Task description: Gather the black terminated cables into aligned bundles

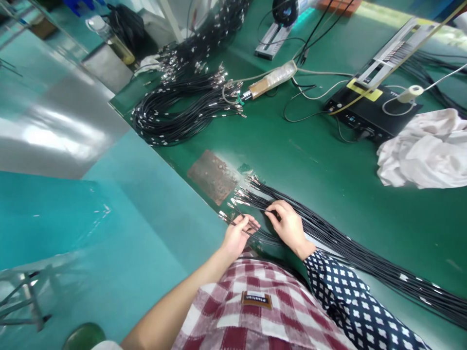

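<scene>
A long bundle of black cables [350, 245] runs from the table's middle to the lower right, its metal-tipped ends fanned out at the left. My left hand [240, 234] is palm up at the table's front edge, fingers curled around a few cables whose tips stick out to the left. Just right of it, my right hand [286, 223] pinches a thin black cable between thumb and forefinger, over the near side of the bundle. A rusty metal plate [212, 176] lies flat beyond the cable ends.
A coiled heap of black cables [175, 114] lies at the back left. A taped soldering-iron-like tool [273, 80] rests behind the middle. A black box [372, 109] with wires and a crumpled white cloth [425, 148] are at the right. The green table's [321, 160] edge runs diagonally at left.
</scene>
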### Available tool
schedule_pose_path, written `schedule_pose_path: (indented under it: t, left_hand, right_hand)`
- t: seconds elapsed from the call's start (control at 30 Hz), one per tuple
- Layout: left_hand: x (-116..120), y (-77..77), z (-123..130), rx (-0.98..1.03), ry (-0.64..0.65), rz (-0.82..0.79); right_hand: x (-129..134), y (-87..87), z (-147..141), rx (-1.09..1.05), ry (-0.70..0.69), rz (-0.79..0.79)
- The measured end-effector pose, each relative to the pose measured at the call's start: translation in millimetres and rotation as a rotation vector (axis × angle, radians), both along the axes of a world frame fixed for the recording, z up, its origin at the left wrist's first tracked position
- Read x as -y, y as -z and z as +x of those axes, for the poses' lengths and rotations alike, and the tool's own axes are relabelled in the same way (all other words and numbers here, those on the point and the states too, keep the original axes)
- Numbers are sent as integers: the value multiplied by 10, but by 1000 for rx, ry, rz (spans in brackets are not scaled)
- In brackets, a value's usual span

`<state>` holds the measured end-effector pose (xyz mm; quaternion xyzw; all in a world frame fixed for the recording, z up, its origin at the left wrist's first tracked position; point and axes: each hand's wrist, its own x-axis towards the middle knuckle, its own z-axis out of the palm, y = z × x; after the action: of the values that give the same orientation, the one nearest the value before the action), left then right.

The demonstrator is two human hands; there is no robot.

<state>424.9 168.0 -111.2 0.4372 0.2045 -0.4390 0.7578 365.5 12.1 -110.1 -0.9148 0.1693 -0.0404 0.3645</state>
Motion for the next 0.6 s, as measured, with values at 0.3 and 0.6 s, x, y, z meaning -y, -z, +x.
schedule_pose_path:
  t: [0.3, 0.6]
  left_hand:
    - [41, -27, 27, 21, 48, -4]
    - [27, 5, -20, 20, 82, 93]
  right_hand:
    - [-8, 44, -74, -140, 39, 578]
    - [2, 6, -76, -208, -82, 568]
